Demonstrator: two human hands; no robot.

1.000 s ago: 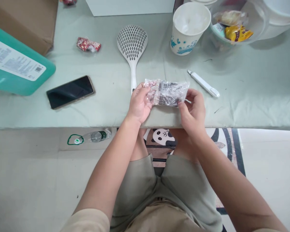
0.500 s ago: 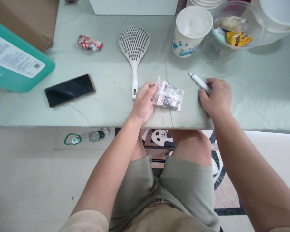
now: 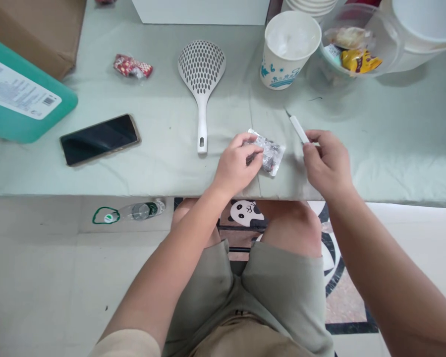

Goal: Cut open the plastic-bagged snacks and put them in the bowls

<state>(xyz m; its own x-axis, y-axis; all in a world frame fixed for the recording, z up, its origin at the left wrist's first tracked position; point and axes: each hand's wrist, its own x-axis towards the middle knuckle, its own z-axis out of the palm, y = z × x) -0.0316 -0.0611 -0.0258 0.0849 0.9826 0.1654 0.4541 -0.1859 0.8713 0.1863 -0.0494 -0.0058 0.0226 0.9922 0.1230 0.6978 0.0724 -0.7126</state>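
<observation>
Left hand (image 3: 237, 164) has shifted from pinching crinkled packet's (image 3: 274, 154) left end to lying over it, fingers half-curled; cannot tell whether they grip. Packet near front edge of table (image 3: 397, 153), around middle. Right hand (image 3: 329, 162) pinches white cutter (image 3: 298, 129), thumb against fingers, blade towards back edge. Skimmer (image 3: 201, 69) left of packet, handle towards front edge.

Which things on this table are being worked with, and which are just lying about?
In use:
small packet, left hand over it
white cutter, in right hand

Lying about:
skimmer
phone
red wrapper
paper cup
stacked cups
clear bowl
white tub
green jug
brown box
white box
</observation>
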